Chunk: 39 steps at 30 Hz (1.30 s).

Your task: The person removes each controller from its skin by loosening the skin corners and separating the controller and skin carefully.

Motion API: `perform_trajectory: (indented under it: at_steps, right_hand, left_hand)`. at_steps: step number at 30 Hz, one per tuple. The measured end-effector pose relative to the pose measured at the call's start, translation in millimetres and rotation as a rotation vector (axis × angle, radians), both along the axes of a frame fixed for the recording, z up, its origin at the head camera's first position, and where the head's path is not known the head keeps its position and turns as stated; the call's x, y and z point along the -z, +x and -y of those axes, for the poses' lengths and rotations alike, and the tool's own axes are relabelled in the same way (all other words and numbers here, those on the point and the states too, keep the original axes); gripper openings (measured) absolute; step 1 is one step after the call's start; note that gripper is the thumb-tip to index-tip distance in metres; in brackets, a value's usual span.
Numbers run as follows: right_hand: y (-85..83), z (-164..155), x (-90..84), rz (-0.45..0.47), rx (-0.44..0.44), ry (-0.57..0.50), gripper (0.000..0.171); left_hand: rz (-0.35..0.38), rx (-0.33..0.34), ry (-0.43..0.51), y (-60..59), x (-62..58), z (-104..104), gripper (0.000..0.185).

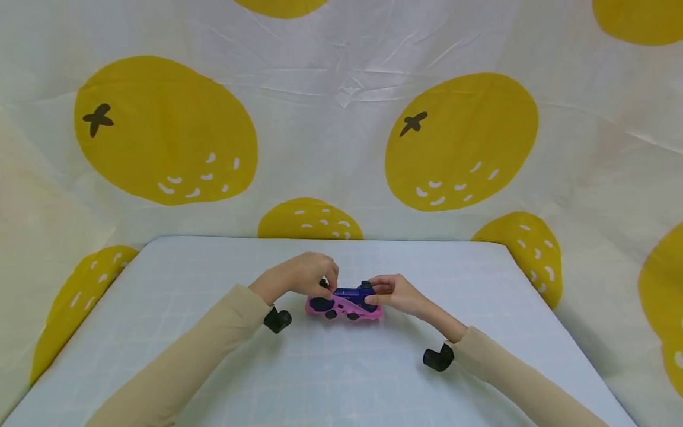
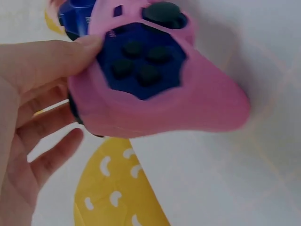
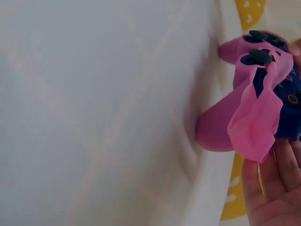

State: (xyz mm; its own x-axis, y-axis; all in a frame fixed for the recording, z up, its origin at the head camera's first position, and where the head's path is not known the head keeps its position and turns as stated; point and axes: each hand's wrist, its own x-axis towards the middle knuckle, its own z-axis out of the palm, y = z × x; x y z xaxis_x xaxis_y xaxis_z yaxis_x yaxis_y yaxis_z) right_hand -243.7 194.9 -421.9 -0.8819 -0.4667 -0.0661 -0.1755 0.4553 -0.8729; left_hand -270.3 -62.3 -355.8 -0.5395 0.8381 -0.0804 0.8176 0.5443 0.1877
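A dark blue game controller [image 1: 349, 293] in a pink rubbery cover [image 1: 345, 309] is held between both hands over the table's far half, close to the surface. In the left wrist view the cover [image 2: 164, 113] fits around the button cluster and one handle. My left hand [image 1: 301, 274] grips the controller's left end, thumb on the face near the buttons, other fingers behind. My right hand [image 1: 400, 295] holds the right end. There, in the right wrist view, the cover hangs off as a loose, wrinkled flap [image 3: 256, 125] beside the bare blue body [image 3: 288, 106].
The table [image 1: 341, 379] has a pale checked cloth. Behind it hangs a white curtain [image 1: 331, 136] printed with large yellow fruit. Small black devices [image 1: 277, 320] sit at both wrists, below the beige sleeves [image 1: 203, 350].
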Motion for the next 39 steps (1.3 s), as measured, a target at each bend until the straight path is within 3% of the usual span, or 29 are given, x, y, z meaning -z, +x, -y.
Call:
perform_trajectory:
  at_steps: [4,7,11,15,21,29,39]
  right_hand:
    - [5.0,1,0.3,-0.097,-0.066,0.054,0.047]
    - [4.8,0,6.8,-0.137,-0.077,0.092,0.054]
    - [1.9,-2,13.1,-0.116,-0.078,0.085,0.063]
    - [-2.3,-3,16.7,-0.083,-0.109,0.035,0.061]
    - [-5.2,0,21.7,-0.096,-0.167,0.012,0.058]
    - [-5.1,1,20.4,-0.128,-0.194,0.006,0.036]
    - [3.9,13,6.6,-0.017,-0.107,-0.054,0.033]
  left_hand:
    - [0.113,0.010,-0.048,-4.8,-1.3,-5,0.009]
    - [0.199,0.004,-0.034,-10.0,0.7,-4,0.010]
    - [0.282,0.007,0.025,-14.3,6.3,1,0.008]
    - [0.337,0.019,0.085,-15.7,12.0,6,0.008]
    - [0.311,0.073,0.123,-12.7,13.2,9,0.009]
    - [0.261,0.127,0.174,-8.0,18.6,10,0.010]
    - [0.255,0.131,0.183,-3.6,19.1,13,0.007]
